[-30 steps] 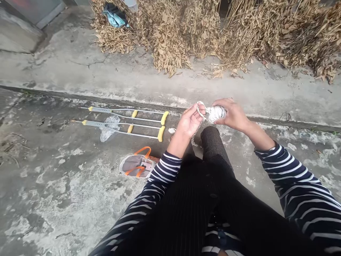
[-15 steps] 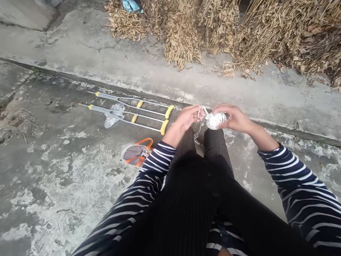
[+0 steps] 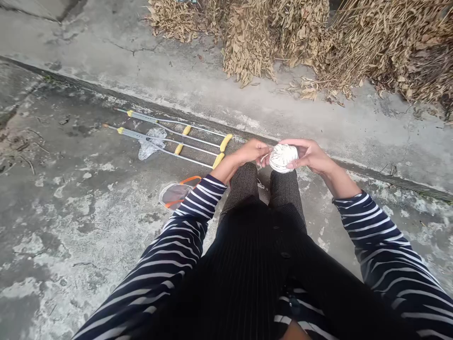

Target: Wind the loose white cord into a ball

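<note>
A white ball of cord (image 3: 283, 158) is held in front of my knees. My right hand (image 3: 308, 155) grips it from the right side, thumb below and fingers over the top. On its left, my left hand (image 3: 254, 152) is closed, pinching the cord close against the ball. A bit of loose white cord (image 3: 261, 185) shows low between my legs; the rest of that strand is hidden by my hands and knees.
Two crutches (image 3: 170, 137) with yellow pads lie on the concrete to the left, over a clear plastic bag (image 3: 152, 144). A bag with orange handles (image 3: 175, 194) is partly behind my left arm. A low concrete ledge (image 3: 198, 89) with dry plants (image 3: 247, 42) runs ahead.
My left hand has gone from loosely open fingers with a cord loop to a pinch against the ball. The ball has turned and shifted slightly left.
</note>
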